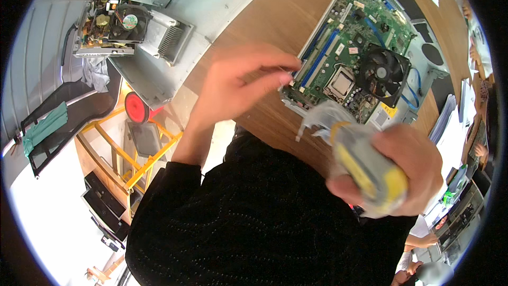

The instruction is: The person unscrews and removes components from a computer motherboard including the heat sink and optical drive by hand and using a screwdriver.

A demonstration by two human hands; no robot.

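A brown wooden table (275,16) is filling the middle, a yellow metal cart (119,151) standing beside it on pale, brightly lit floor (47,217)

Lighting: bright, even, daylight-like; floor at lower left washed out to near white. Shadows: soft, faint under the left hand (238,87) on the wooden table (264,26). Blur: right hand (394,172) and its yellow-and-grey tool (365,167) smeared by motion and closeness. Sharpness: green circuit board (354,47) crisp. Distortion: strong fisheye, straight edges bowed, black circular vignette at the rim.
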